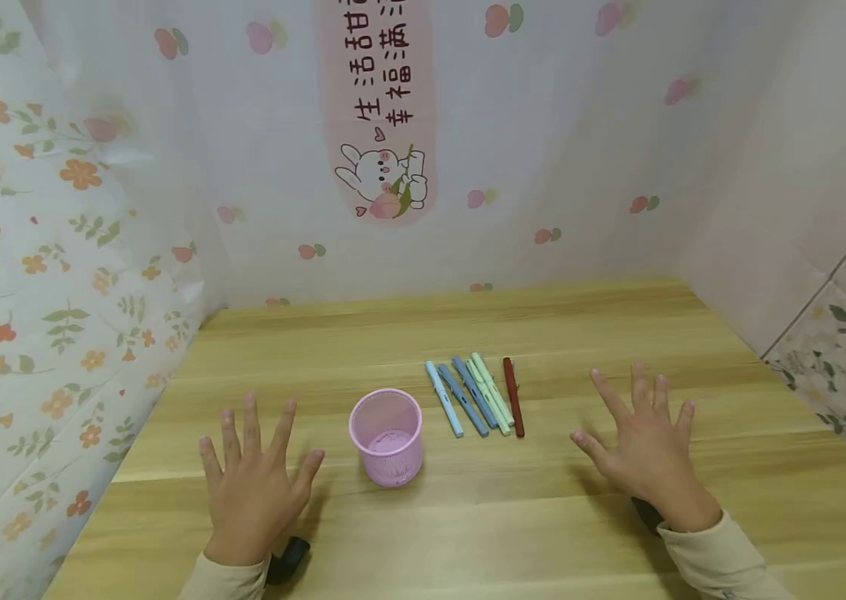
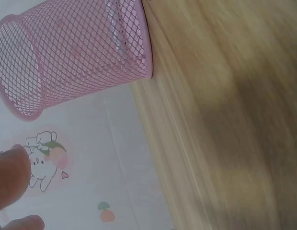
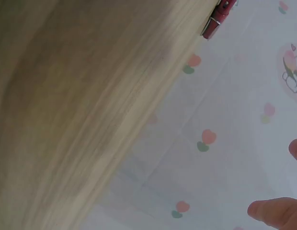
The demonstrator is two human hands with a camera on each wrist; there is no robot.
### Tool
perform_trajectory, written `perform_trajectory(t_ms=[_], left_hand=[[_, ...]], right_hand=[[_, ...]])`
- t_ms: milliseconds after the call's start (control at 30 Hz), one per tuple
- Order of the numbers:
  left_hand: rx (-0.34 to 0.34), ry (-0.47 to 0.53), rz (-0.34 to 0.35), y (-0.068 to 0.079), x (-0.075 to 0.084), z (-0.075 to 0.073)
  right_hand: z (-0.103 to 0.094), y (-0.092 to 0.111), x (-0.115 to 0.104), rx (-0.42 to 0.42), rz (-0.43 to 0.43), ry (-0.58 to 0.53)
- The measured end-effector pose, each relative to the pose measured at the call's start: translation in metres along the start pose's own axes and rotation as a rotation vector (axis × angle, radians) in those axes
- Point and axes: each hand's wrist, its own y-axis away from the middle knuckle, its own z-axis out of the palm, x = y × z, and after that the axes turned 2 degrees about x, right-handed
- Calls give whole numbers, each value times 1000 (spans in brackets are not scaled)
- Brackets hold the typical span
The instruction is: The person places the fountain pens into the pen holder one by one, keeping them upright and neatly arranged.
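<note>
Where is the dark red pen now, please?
In the head view, the dark red pen lies right of centre, between the green pens and the right hand.

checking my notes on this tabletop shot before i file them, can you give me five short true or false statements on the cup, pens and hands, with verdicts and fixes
1. The pink cylindrical mesh cup stands upright on the wood-grain table. True.
2. The cup is being held. False: the left hand and the right hand are both apart from it, fingers spread.
3. In the head view, the slim dark red pen is the rightmost pen. True.
4. Every pen is inside the cup. False: all six lie on the table, beside the cup.
5. The cup stands nearer the left hand than the right. True.
</note>
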Motion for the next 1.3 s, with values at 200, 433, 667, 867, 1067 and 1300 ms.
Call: perform_trajectory(t_ms=[200,433,667,867,1067,1300], left_hand=[[49,5,15,5,-5,0],[62,208,91,-3,-5,4],[1,512,183,-11,-3,8],[-45,559,211,-13,0,9],[-73,598,235,-17,9,12],[-97,700,290,-27,23,12]], right_hand=[[3,-1,-1,-20,12,-146],[-4,-6,0,-127,103,-448],[-7,-15,7,-174,146,-675],[-3,-25,11,-223,181,-733],[3,-37,11,-271,226,-785],[9,-58,9,-331,241,-887]])
